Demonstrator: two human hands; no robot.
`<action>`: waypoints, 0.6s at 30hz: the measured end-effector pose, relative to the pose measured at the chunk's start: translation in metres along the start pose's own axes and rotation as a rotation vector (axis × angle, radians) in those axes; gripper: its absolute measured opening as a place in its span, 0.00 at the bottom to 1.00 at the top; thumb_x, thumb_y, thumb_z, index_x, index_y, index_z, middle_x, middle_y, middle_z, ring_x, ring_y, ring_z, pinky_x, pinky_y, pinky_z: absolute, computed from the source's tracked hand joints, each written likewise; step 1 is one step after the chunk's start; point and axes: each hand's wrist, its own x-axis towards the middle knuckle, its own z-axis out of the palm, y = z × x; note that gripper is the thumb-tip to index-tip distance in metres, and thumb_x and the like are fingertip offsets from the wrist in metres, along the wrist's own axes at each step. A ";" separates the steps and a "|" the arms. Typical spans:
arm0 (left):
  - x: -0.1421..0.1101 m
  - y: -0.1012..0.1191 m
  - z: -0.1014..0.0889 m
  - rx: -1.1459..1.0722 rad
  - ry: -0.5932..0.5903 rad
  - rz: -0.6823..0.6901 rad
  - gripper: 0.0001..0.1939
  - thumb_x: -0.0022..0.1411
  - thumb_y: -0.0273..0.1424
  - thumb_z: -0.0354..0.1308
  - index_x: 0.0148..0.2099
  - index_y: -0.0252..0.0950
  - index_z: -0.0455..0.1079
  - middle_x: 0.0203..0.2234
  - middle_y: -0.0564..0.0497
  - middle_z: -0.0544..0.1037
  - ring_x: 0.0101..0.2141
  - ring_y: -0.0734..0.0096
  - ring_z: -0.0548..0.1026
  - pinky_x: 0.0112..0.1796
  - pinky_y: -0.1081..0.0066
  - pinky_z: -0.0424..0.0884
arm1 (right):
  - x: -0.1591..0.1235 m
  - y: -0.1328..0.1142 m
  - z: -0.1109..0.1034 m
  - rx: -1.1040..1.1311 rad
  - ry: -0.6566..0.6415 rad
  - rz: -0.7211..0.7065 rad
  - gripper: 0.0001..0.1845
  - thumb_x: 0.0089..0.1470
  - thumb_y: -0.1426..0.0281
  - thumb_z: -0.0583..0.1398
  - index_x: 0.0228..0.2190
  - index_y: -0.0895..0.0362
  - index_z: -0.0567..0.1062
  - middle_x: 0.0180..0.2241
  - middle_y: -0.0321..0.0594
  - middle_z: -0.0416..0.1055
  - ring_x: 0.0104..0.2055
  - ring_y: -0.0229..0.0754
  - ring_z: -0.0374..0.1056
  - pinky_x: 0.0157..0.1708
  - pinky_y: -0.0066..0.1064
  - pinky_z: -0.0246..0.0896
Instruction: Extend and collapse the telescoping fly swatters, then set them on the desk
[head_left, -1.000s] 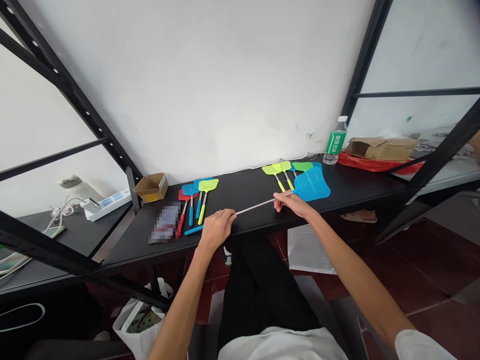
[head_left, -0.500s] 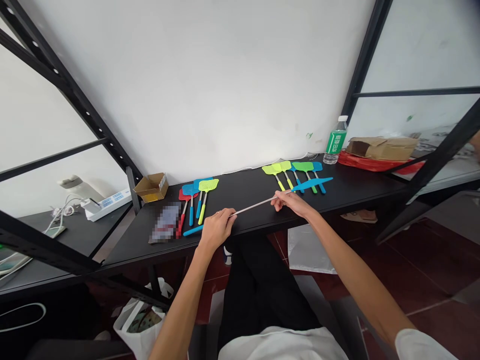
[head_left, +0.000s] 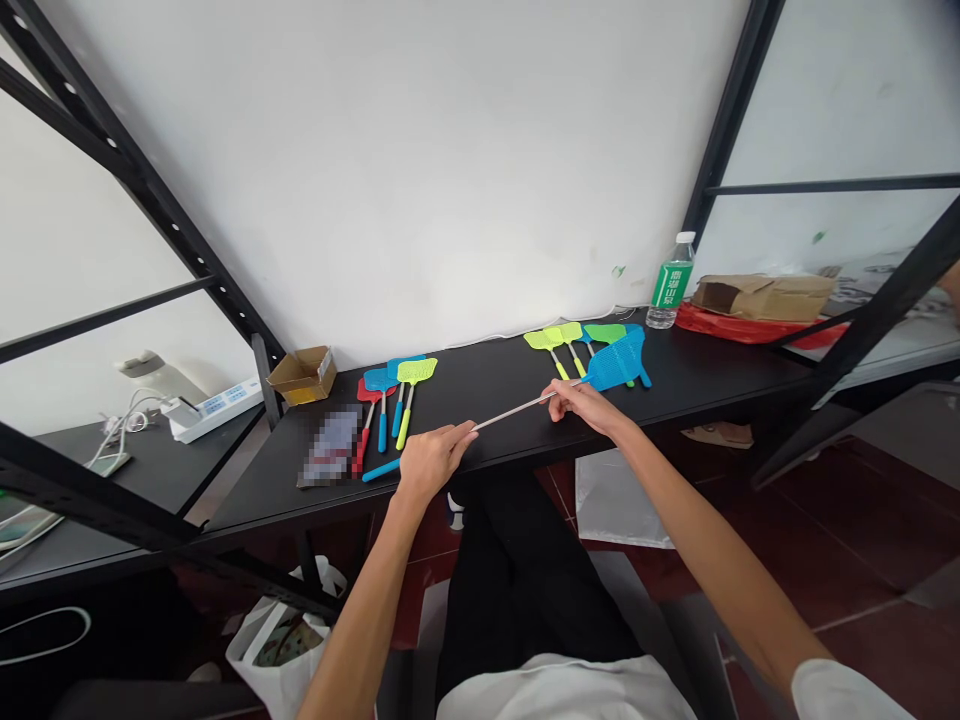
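Note:
A blue fly swatter (head_left: pixel 615 361) with a long metal rod is stretched between my two hands above the front of the black table. My left hand (head_left: pixel 433 458) is closed around the handle end, and the blue grip sticks out to its left. My right hand (head_left: pixel 581 404) pinches the rod just below the blue mesh head. That head faces me broadly and partly covers a green fly swatter (head_left: pixel 604 332) and others in the right group. To the left lie a yellow-green fly swatter (head_left: pixel 416 372), a red fly swatter (head_left: pixel 365 440) and blue ones.
A small open cardboard box (head_left: pixel 304 376) sits at the table's left, with a blurred flat packet (head_left: pixel 330 447) in front. A water bottle (head_left: pixel 670 282) stands back right, near a red bag (head_left: pixel 750 325) under a cardboard box. Black shelf posts (head_left: pixel 724 120) rise on both sides.
The held swatter's head has turned from edge-on to facing me. My left hand has shifted slightly left with the handle; my right hand stays nearly in place.

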 end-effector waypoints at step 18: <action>0.003 0.005 -0.003 0.017 0.042 0.061 0.17 0.73 0.41 0.47 0.52 0.40 0.74 0.36 0.50 0.82 0.34 0.67 0.78 0.32 0.71 0.64 | 0.000 -0.004 0.000 0.100 0.064 0.021 0.25 0.55 0.48 0.62 0.31 0.59 0.80 0.19 0.39 0.72 0.24 0.39 0.66 0.28 0.31 0.59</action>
